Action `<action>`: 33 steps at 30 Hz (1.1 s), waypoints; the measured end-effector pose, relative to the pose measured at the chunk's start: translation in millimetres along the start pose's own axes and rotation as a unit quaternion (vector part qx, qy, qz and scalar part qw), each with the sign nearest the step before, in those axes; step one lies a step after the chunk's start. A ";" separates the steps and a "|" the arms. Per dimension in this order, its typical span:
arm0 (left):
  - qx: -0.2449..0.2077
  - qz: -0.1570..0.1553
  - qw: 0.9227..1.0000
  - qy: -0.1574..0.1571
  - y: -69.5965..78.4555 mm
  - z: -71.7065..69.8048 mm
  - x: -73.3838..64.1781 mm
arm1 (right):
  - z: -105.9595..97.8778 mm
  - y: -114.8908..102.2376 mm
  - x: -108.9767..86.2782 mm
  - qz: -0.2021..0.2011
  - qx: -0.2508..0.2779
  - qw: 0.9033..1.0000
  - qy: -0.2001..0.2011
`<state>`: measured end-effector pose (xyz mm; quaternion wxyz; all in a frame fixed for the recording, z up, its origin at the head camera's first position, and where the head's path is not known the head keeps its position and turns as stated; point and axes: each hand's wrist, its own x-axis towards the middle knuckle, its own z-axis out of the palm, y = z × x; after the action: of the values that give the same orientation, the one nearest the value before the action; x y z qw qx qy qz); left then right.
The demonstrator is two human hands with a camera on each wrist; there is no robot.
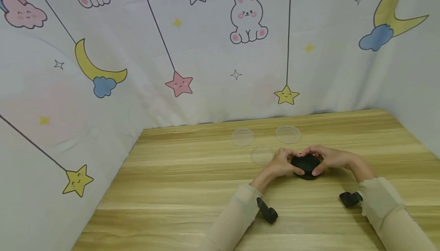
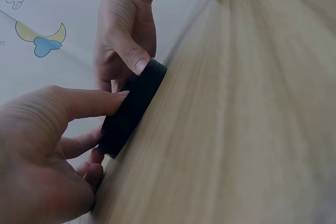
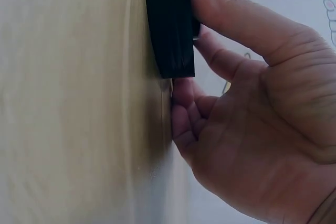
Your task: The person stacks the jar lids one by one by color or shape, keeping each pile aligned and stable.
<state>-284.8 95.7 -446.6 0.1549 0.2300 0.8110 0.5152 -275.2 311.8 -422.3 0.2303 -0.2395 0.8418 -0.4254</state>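
A low, round black object (image 1: 306, 167), like a thick disc or coaster holder, lies on the wooden table; its exact kind cannot be told. From its left side, my left hand (image 1: 280, 163) grips it, thumb at the near top edge and fingers about the far rim. My right hand (image 1: 331, 159) holds the opposite side in the same way. Seen edge-on in the left wrist view, the black object (image 2: 134, 109) has a smooth, thick side wall. In the right wrist view, curled lower fingers of the right hand (image 3: 252, 108) rest close to the tabletop beside the black object (image 3: 170, 24).
Behind the hands lie three clear round discs: one at the left (image 1: 242, 137), another at the right (image 1: 288, 135), and a third (image 1: 262, 154) close to the left hand. A printed curtain (image 1: 213, 52) rises along the back edge of the wooden table (image 1: 172, 190).
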 end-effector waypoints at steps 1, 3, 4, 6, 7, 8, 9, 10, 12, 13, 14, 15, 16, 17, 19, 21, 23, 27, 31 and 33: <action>0.000 0.002 1.000 0.003 -0.3 -0.3 0.4 | 0.2 -0.3 0.3 0.003 0.001 1.000 0.003; -0.004 0.009 1.000 0.006 -0.8 -1.0 1.1 | 0.3 -0.6 0.9 0.007 0.002 1.000 0.008; -0.005 0.010 1.000 0.008 -1.0 -1.3 1.2 | 0.4 -0.6 1.2 0.010 0.003 1.000 0.011; -0.010 0.010 1.000 0.010 -1.0 -1.9 1.3 | 0.4 -0.6 1.8 0.012 0.003 1.000 0.015; -0.013 0.009 1.000 0.010 -0.8 -2.2 1.3 | 0.3 -0.3 2.2 0.014 0.003 1.000 0.016; -0.015 0.008 1.000 0.010 -0.8 -2.3 1.3 | 0.4 -0.1 2.4 0.015 0.003 1.000 0.017; -0.017 0.007 1.000 0.010 -0.9 -2.2 1.4 | 0.4 0.1 2.5 0.016 0.001 1.000 0.018; -0.015 0.006 1.000 0.010 -1.0 -2.2 1.4 | 0.4 0.2 2.5 0.018 0.001 1.000 0.019; -0.011 0.006 1.000 0.009 -1.3 -2.1 1.6 | 0.5 0.6 2.0 0.023 0.004 1.000 0.020; -0.009 0.006 1.000 0.009 -1.5 -1.9 1.8 | 0.5 0.8 1.5 0.029 0.004 0.999 0.021; -0.007 0.006 1.000 0.008 -1.8 -1.8 2.1 | 0.5 1.1 1.3 0.033 0.005 0.999 0.021; -0.005 0.006 1.000 0.007 -1.9 -1.7 2.3 | 0.4 1.5 1.0 0.036 0.008 0.999 0.020; -0.002 0.006 1.000 0.006 -2.0 -1.7 2.5 | 0.2 1.8 0.8 0.039 0.010 0.999 0.020; -0.002 0.005 1.000 0.006 -1.9 -1.7 2.7 | 0.1 2.1 0.7 0.038 0.011 0.999 0.020; -0.002 0.003 1.000 0.005 -2.0 -1.5 3.2 | -0.3 2.7 0.5 0.035 0.009 0.999 0.020; -0.001 0.002 1.000 0.007 -2.1 -1.3 3.5 | -0.8 3.8 0.4 0.030 0.007 0.999 0.020; 0.000 0.002 1.000 0.008 -2.5 -0.9 3.7 | -0.8 4.1 -0.1 0.028 0.007 0.999 0.021; -0.005 0.003 1.000 0.007 -3.6 -1.0 3.7 | -0.3 4.1 -1.4 0.033 0.010 0.999 0.022; -0.008 0.002 1.000 0.006 -3.6 -1.4 3.0 | -0.1 2.9 -2.4 0.032 0.011 0.999 0.022; -0.010 0.004 1.000 0.005 -3.5 -1.5 2.3 | -0.1 2.5 -2.4 0.035 0.014 0.999 0.020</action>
<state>-288.2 94.5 -449.1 0.1505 0.2292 0.8056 0.5252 -273.9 314.6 -423.9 0.2314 -0.1975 0.8481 -0.4338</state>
